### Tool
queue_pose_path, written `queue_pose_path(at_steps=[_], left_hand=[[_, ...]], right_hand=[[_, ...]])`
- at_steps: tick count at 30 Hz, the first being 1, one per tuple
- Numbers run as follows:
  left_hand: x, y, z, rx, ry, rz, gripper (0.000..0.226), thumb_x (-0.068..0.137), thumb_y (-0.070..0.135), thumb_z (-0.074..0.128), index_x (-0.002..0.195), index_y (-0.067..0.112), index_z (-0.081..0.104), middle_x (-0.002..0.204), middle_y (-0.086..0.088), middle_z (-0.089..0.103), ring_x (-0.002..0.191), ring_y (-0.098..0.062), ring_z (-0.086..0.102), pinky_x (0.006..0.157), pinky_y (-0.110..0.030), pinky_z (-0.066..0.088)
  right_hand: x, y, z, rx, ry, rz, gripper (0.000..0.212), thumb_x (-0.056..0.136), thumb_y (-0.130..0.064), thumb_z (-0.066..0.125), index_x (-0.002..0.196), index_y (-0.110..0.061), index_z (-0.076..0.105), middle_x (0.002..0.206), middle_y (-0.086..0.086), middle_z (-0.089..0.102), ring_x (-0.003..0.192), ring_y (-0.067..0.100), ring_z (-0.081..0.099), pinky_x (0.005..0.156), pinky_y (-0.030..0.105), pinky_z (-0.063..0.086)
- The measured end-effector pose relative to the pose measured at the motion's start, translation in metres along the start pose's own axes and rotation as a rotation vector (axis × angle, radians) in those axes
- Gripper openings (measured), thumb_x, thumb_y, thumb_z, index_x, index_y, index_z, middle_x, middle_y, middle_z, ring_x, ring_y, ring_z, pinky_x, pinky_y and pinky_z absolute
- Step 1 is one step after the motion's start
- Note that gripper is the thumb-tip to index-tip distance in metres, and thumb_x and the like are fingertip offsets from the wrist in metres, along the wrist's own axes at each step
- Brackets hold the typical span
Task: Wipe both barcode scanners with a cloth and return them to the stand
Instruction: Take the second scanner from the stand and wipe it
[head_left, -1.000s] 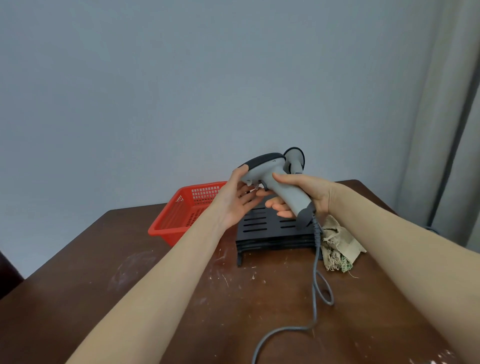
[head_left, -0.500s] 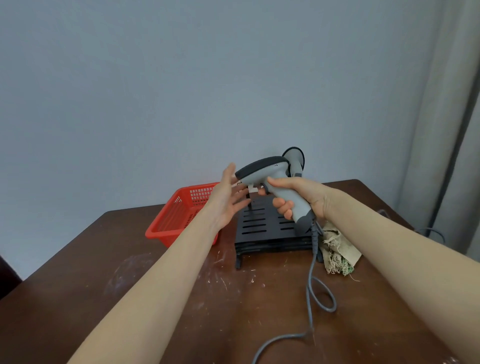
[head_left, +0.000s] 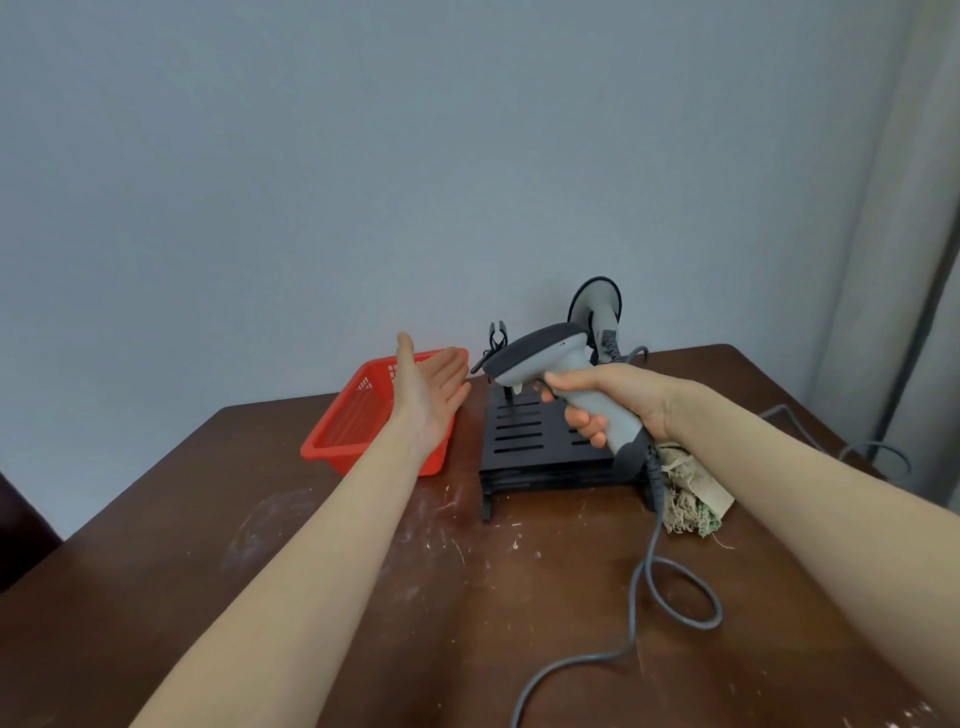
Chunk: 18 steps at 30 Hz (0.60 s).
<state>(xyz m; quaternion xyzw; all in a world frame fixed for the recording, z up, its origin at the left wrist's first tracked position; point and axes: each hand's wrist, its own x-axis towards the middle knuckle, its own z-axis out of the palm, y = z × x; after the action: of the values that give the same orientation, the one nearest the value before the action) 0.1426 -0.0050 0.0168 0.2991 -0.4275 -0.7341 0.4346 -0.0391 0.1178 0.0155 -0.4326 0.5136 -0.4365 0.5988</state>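
My right hand (head_left: 618, 400) grips the handle of a grey barcode scanner (head_left: 540, 353), holding it in the air above the black slotted stand (head_left: 524, 441). Its grey cable (head_left: 670, 587) trails down and loops on the table. A second grey scanner (head_left: 597, 306) sits upright at the back of the stand. My left hand (head_left: 431, 389) hovers open, palm up, just left of the held scanner's head and apart from it. A frayed beige cloth (head_left: 691, 493) lies on the table at the stand's right side.
A red plastic basket (head_left: 358, 431) stands left of the stand, behind my left hand. The brown wooden table (head_left: 260, 545) bears white scuff marks. Another cable (head_left: 872, 452) lies at the table's right edge near a curtain (head_left: 914, 260).
My left hand has let go of the scanner's head and drawn away to the left, opening flat. My right hand still holds the scanner over the stand.
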Motion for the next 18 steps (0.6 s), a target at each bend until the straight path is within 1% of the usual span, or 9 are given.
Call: queue_pose_path(at_steps=[5,10,13,15,16,18], left_hand=[[0.0002,0.0,-0.0024,0.019,-0.031,-0.022,0.085,0.092,0.067,0.021,0.14,0.0,0.039,0.146,-0.014,0.043,0.136,-0.024,0.04,0.114,-0.038,0.03],[0.0021,-0.0009,-0.0035,0.047,-0.039,-0.019,0.085,0.092,0.068,0.021,0.14,0.001,0.04,0.146,-0.014,0.044,0.136,-0.024,0.04,0.114,-0.038,0.03],[0.0036,-0.0012,-0.0033,0.061,-0.043,-0.012,0.083,0.092,0.067,0.022,0.14,0.001,0.041,0.146,-0.013,0.044,0.136,-0.024,0.04,0.114,-0.039,0.03],[0.0045,-0.0015,-0.0037,0.071,-0.042,-0.01,0.082,0.093,0.067,0.023,0.139,0.001,0.041,0.145,-0.013,0.044,0.136,-0.024,0.04,0.114,-0.039,0.03],[0.005,-0.0017,-0.0042,0.077,-0.041,-0.009,0.082,0.093,0.067,0.023,0.139,0.002,0.042,0.145,-0.013,0.044,0.136,-0.024,0.04,0.114,-0.039,0.03],[0.0054,-0.0023,-0.0052,0.086,-0.041,-0.01,0.081,0.093,0.066,0.024,0.139,0.003,0.043,0.145,-0.013,0.045,0.135,-0.023,0.041,0.114,-0.039,0.03]], right_hand=[[-0.0021,0.0012,-0.0032,0.024,-0.009,-0.007,0.029,0.072,-0.038,0.066,0.084,-0.014,0.055,0.049,-0.001,0.046,0.036,0.007,0.037,0.037,0.017,0.037],[-0.0027,0.0035,-0.006,0.04,-0.016,-0.011,0.03,0.073,-0.038,0.066,0.086,-0.014,0.056,0.049,-0.001,0.045,0.036,0.007,0.037,0.037,0.017,0.037],[-0.003,0.004,-0.0074,0.063,-0.026,-0.019,0.038,0.074,-0.04,0.065,0.099,-0.012,0.06,0.05,-0.001,0.045,0.036,0.006,0.037,0.037,0.017,0.037],[-0.0031,0.0044,-0.0086,0.072,-0.033,-0.021,0.044,0.075,-0.041,0.065,0.107,-0.012,0.059,0.049,0.0,0.046,0.036,0.006,0.037,0.036,0.017,0.038],[-0.0031,0.0045,-0.0089,0.075,-0.038,-0.022,0.044,0.075,-0.041,0.065,0.108,-0.013,0.058,0.049,0.0,0.046,0.035,0.006,0.037,0.036,0.017,0.038],[-0.0035,0.0044,-0.0088,0.075,-0.042,-0.02,0.041,0.075,-0.041,0.064,0.104,-0.013,0.059,0.049,0.0,0.046,0.035,0.006,0.037,0.037,0.016,0.037]])
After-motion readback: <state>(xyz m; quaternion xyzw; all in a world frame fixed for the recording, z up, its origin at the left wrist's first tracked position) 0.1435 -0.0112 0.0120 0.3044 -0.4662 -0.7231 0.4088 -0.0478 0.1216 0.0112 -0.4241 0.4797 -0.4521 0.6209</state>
